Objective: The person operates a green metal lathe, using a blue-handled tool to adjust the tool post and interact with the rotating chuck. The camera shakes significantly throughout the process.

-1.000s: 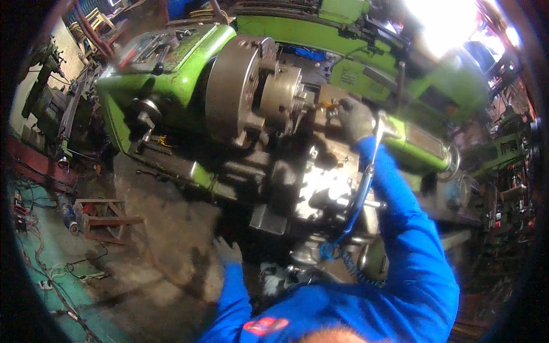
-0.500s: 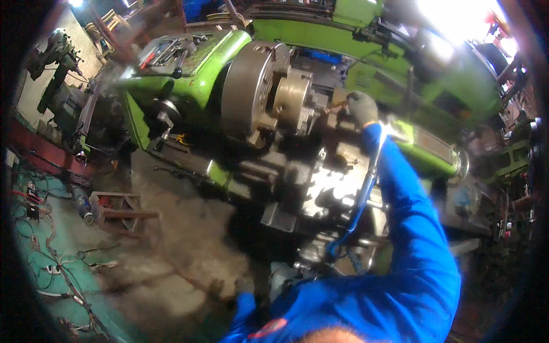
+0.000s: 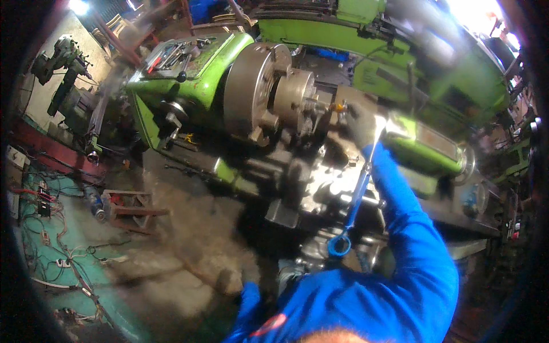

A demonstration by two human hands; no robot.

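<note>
My right arm in a blue sleeve reaches over the lathe carriage [image 3: 331, 188]. My gloved right hand [image 3: 361, 120] is at the tailstock end, smeared by motion, its fingers unclear. Just left of it, a thin rod with an orange part [image 3: 338, 107] points toward a metal cylinder [image 3: 293, 94] held in the lathe chuck [image 3: 249, 94]. Whether my hand grips that rod cannot be made out. Low beside my body hangs my gloved left hand [image 3: 249, 275], dim and blurred, apart from the machine. A long blue tool with a ring end [image 3: 339, 244] lies across the carriage front.
Loose hand tools [image 3: 171, 55] lie on the green headstock [image 3: 197, 86]. A handwheel [image 3: 469, 163] sticks out at the tailstock's right end. On the floor at left stand a rusty metal frame [image 3: 134, 211] and tangled cables [image 3: 63, 246]. Another green machine [image 3: 320, 34] stands behind.
The view has shifted slightly. My right hand has moved slightly toward me and blurred, and the orange part beside it now shows. The blue tool's ring end shows more plainly.
</note>
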